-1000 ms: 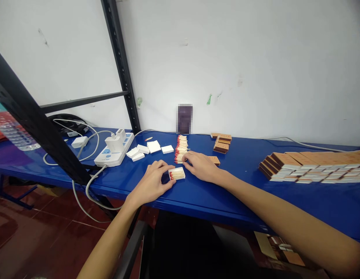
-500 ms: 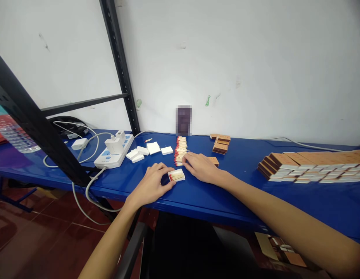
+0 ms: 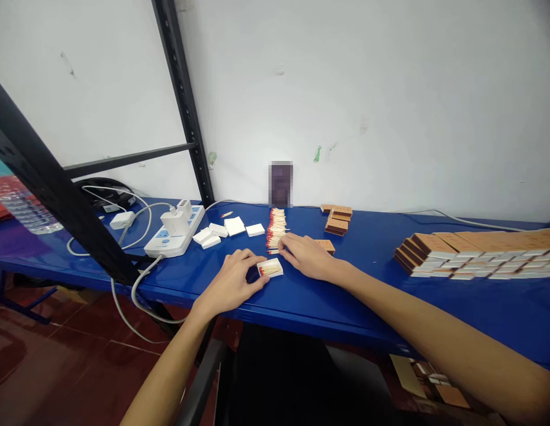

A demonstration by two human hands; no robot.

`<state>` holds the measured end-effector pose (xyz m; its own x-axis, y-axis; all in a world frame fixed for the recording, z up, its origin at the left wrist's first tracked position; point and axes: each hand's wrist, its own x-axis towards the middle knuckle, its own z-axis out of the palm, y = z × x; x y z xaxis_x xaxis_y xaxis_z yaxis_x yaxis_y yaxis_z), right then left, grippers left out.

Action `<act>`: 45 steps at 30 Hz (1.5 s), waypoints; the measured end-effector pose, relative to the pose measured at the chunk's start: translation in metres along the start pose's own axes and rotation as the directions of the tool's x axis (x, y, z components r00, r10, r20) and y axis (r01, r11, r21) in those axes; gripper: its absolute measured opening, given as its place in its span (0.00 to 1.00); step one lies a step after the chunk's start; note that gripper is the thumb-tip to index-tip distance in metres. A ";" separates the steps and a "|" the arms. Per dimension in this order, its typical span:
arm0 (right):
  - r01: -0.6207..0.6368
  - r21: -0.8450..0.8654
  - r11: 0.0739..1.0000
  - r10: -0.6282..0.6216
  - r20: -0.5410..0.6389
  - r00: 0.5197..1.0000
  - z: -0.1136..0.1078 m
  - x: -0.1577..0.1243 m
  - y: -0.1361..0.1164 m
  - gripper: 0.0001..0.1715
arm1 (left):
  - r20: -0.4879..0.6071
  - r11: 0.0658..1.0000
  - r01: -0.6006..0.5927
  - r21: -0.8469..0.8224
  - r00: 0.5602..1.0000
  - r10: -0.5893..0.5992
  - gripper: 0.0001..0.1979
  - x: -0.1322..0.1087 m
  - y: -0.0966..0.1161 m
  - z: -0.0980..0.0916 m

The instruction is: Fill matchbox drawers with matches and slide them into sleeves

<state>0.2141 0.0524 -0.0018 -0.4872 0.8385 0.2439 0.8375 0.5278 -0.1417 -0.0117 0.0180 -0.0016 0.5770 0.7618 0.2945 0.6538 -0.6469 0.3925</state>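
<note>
A small white matchbox tray [image 3: 276, 264] lies on the blue table with red-headed matches [image 3: 269, 271] in it. My left hand [image 3: 235, 276] holds the tray's left end between thumb and fingers. Beyond the tray, a long row of loose matchsticks [image 3: 276, 228] runs away toward the wall, red heads to the left. My right hand [image 3: 306, 254] rests at the near end of this row, its fingertips pinched on the plain ends of matchsticks; how many is hidden. A brown matchbox sleeve [image 3: 327, 245] lies just behind my right hand, partly covered by it.
Several white trays [image 3: 234, 226] lie back left, near a stray match [image 3: 227, 215]. Brown matchboxes [image 3: 337, 222] sit back right; a long stack of matchboxes [image 3: 479, 254] fills the right. A white power strip [image 3: 174, 234] with cables and a black shelf post [image 3: 186, 100] stand left.
</note>
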 end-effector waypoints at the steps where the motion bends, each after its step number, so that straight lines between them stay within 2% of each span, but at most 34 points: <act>1: 0.000 -0.004 1.000 0.000 0.008 1.000 0.000 0.000 0.000 0.11 | -0.001 1.000 0.001 0.001 1.000 -0.001 0.17 0.000 0.000 0.000; 8: 0.013 -0.035 0.999 -0.011 0.066 0.998 -0.004 0.000 -0.001 0.13 | 0.003 1.000 0.009 0.006 1.000 -0.009 0.17 0.000 0.000 0.000; 11: 0.041 -0.022 0.999 -0.041 0.009 0.999 -0.006 -0.003 -0.004 0.14 | -0.008 1.000 0.029 0.007 1.000 -0.029 0.17 0.001 0.000 0.001; 13: 0.088 0.044 0.995 -0.087 -0.036 0.996 -0.008 -0.005 -0.008 0.14 | -0.015 0.999 0.046 0.004 0.999 -0.046 0.17 0.001 0.001 0.001; 16: 0.201 0.138 0.970 -0.196 -0.051 0.979 -0.010 -0.009 -0.013 0.11 | -0.017 0.998 0.057 -0.003 0.998 -0.057 0.18 0.001 0.001 0.000; 18: 0.222 0.154 0.963 -0.215 -0.064 0.975 -0.010 -0.009 -0.012 0.10 | -0.018 0.999 0.053 -0.005 0.998 -0.053 0.17 0.001 0.001 0.000; 22: 0.113 0.103 0.988 -0.101 -0.109 0.989 -0.006 -0.005 -0.002 0.09 | -0.023 0.999 0.037 0.001 0.999 -0.037 0.17 0.000 0.000 0.001; 26: 0.044 0.018 0.999 -0.043 -0.053 0.998 -0.001 0.000 0.006 0.08 | -0.021 1.000 0.023 0.004 1.000 -0.023 0.17 0.001 -0.001 0.002; 45: 0.027 0.064 0.998 -0.026 -0.009 1.000 0.002 0.001 0.007 0.08 | -0.015 1.000 0.022 0.005 1.000 -0.022 0.17 0.000 0.000 0.001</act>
<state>0.2189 0.0576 -0.0043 -0.5068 0.8232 0.2561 0.8066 0.5576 -0.1963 -0.0115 0.0182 -0.0022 0.5549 0.7765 0.2987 0.6692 -0.6299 0.3943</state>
